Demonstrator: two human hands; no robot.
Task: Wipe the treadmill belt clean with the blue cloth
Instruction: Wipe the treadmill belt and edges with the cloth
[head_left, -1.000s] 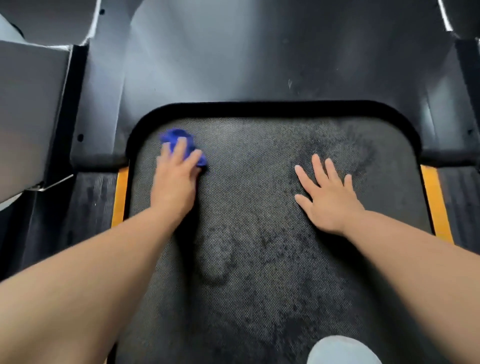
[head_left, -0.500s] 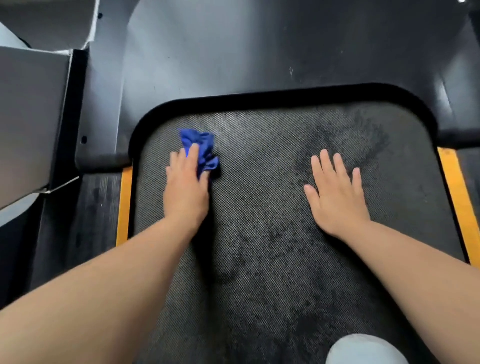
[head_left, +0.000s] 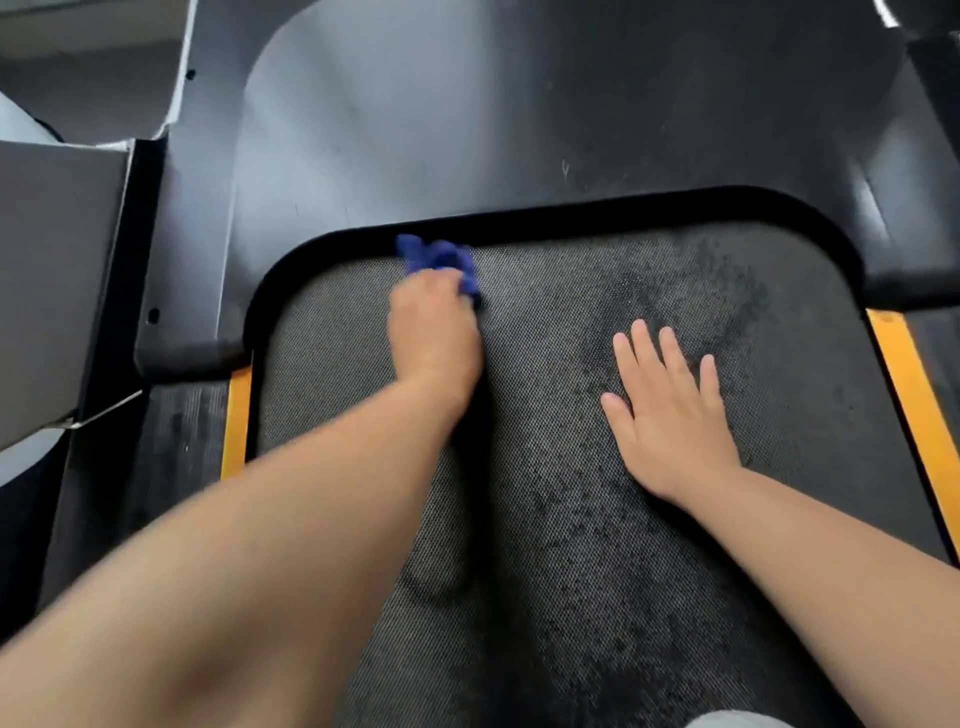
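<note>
We see the left hand (head_left: 435, 332) gripping the blue cloth (head_left: 434, 258) just beyond its knuckles, on the belt (head_left: 571, 571); to its right, the right hand (head_left: 670, 415) lies flat, fingers spread.

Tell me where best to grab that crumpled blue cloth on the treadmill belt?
Take the crumpled blue cloth by its bunched middle, from above and the near side, as the left hand does. It lies wadded on the dark textured treadmill belt with its far edge at the black rim, leaving no room for fingers behind it.
</note>
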